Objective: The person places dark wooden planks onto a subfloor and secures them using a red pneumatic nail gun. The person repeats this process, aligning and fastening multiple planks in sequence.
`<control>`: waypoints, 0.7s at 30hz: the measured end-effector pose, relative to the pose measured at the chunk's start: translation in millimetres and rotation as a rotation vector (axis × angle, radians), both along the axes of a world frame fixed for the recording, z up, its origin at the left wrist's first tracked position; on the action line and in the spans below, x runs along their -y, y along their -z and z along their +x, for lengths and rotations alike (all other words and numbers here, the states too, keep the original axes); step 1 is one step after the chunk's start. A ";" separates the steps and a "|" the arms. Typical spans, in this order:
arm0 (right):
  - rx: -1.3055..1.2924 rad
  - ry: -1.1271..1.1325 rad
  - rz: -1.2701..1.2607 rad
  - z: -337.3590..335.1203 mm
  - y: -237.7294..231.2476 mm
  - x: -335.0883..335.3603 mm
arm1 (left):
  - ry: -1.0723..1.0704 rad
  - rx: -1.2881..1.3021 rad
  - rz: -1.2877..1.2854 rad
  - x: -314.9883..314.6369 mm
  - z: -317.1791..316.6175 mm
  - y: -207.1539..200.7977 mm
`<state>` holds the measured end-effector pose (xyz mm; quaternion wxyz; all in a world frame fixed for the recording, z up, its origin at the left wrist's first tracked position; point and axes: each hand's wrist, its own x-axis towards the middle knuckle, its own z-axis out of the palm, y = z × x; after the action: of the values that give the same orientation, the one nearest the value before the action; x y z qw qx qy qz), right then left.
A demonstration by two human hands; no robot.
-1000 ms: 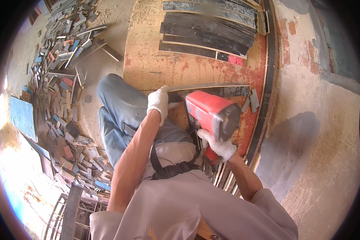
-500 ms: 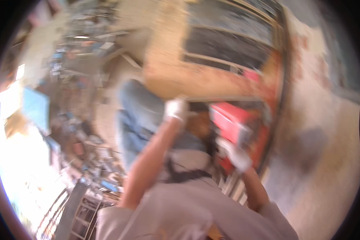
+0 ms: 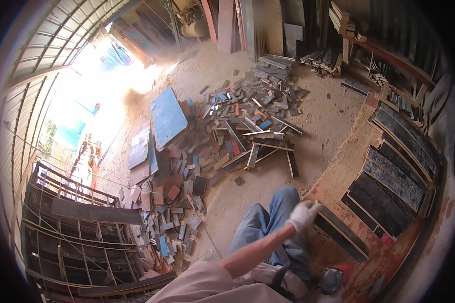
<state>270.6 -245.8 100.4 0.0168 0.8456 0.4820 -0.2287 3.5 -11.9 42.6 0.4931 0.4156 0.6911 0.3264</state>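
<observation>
My left hand (image 3: 302, 215), in a white glove, is closed on the near-left end of a dark wooden board strip (image 3: 342, 233) with pale edges. The strip slants across the orange-brown work surface beside my bent knees. Close to my right leg is a grey, rounded tool-like object (image 3: 331, 279), its kind unclear, with a red part (image 3: 345, 270) behind it. A pale patch just below that object could be my right glove. Its fingers and my right forearm do not show.
More dark strips (image 3: 381, 202) lie on the worktop (image 3: 328, 184) at the right. Wood offcuts (image 3: 268, 101) are heaped on the dusty floor, near a blue panel (image 3: 169, 118). A metal-framed rack (image 3: 81, 237) stands at lower left; tall boards (image 3: 227, 25) lean at the back.
The view has swung left, showing more floor. My left hand now holds the strip at the worktop. My right hand, earlier visible beside the red object, is mostly out of sight.
</observation>
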 end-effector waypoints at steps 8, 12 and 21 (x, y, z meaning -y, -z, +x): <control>-0.524 -0.098 0.033 -6.0 14.1 -13.1 | 0.076 -0.634 0.532 -53.6 -263.3 -66.5; -0.332 -0.075 0.282 26.5 18.4 -44.1 | -0.518 0.191 0.239 -39.4 -249.9 -2.4; 0.122 0.097 0.641 197.0 93.5 -195.6 | 0.194 -0.278 0.280 -95.4 18.9 54.8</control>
<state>467.6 -50.2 6.9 -0.2320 0.8420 0.4868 -0.0150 22.4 83.5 -12.2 0.3595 0.5857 0.6570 0.3098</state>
